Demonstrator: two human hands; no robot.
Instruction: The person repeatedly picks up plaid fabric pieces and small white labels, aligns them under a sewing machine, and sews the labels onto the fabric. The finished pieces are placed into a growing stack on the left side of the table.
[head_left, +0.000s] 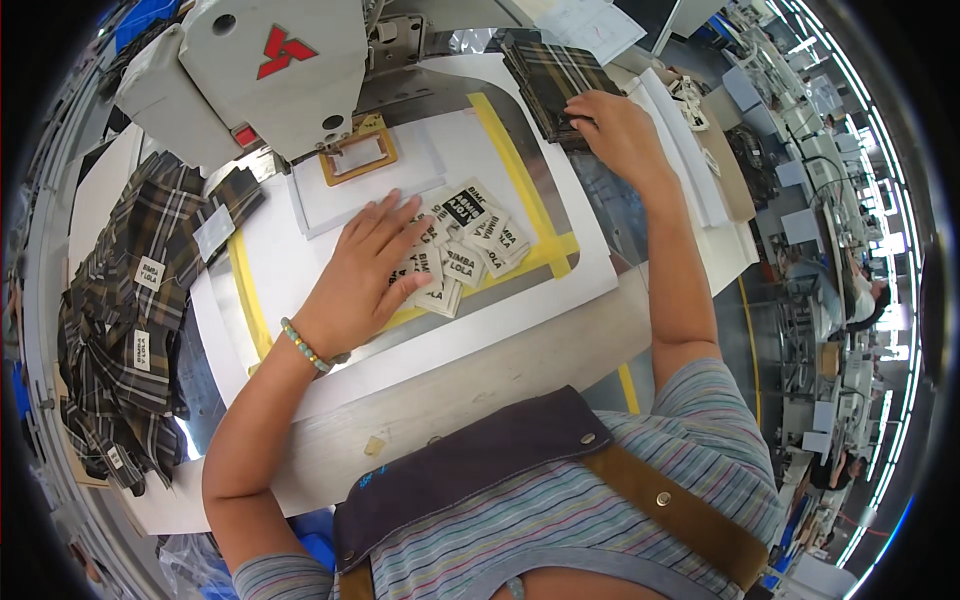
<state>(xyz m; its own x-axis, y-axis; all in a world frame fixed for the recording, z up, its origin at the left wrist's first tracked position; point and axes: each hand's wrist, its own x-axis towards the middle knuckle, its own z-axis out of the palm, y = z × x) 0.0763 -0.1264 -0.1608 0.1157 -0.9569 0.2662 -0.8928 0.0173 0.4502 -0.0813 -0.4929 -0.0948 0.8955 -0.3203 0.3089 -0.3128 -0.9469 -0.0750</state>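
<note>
My left hand [372,262] rests palm down, fingers spread, at the left side of a loose pile of small woven labels [462,262]. Most labels are white with dark print, and one is black. My right hand [622,138] reaches to the far right, its fingers apart and the tips on the near edge of a stack of plaid fabric pieces [562,78]; no piece is lifted. Beyond my left hand, a yellow-edged clamp frame [357,158] sits under the needle area of a white sewing machine [275,75].
White sheeting with yellow tape [520,185] covers the work plate. Plaid fabric pieces with labels attached [140,290] hang in a heap at the left. A long white box [675,150] stands beside the stack. More workstations and people appear at the far right.
</note>
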